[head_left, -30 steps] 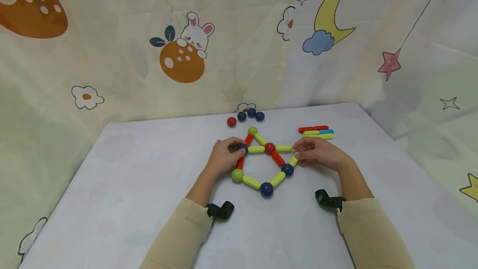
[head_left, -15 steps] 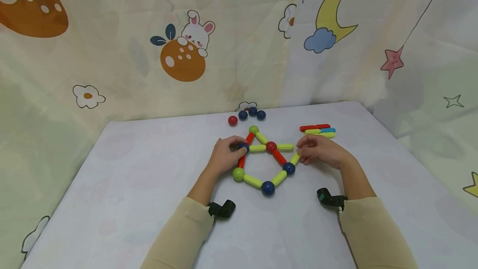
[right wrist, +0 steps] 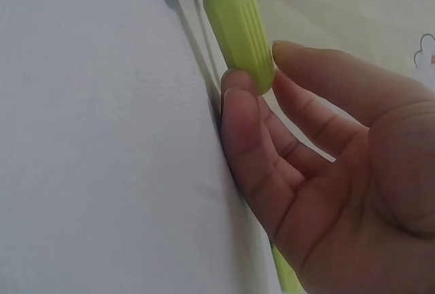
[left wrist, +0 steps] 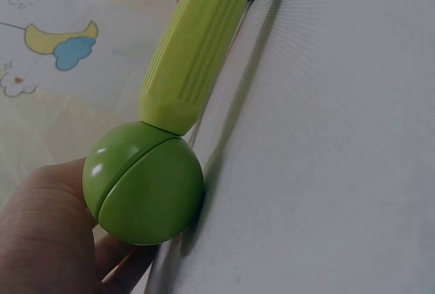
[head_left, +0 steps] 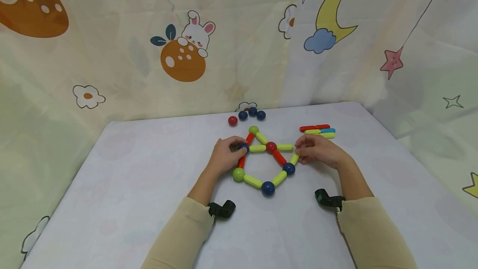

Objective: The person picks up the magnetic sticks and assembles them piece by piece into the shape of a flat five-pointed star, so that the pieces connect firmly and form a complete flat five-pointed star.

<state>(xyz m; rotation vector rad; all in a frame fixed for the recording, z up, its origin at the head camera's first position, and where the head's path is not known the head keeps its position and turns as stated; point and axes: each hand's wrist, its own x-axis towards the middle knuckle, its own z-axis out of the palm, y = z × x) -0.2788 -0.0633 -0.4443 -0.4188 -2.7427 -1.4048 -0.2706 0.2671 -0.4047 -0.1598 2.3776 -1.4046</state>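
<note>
In the head view a flat frame of magnetic sticks and balls lies on the table. My left hand (head_left: 225, 155) grips the dark blue ball (head_left: 244, 147) at its left corner, between two red sticks. The green ball (left wrist: 144, 184) looms close in the left wrist view, joined to a yellow-green stick (left wrist: 194, 49). At the right side, my right hand (head_left: 319, 151) pinches the free end of a yellow-green stick (right wrist: 238, 29) whose other end meets a dark blue ball (head_left: 288, 168). Beside those fingers another yellow-green stick (head_left: 285, 147) juts out from the red ball (head_left: 271, 147).
Behind the frame sit a loose red ball (head_left: 232, 121) and several dark blue balls (head_left: 252, 112). Loose red sticks (head_left: 315, 128), a blue stick (head_left: 328, 130) and yellow-green ones lie beyond my right hand. A printed cloth (head_left: 239, 53) hangs behind the table (head_left: 130, 186).
My right hand has shifted slightly right and then back left, the stick's free end moving with it. The left hand stays on its ball, and the rest of the frame keeps its shape.
</note>
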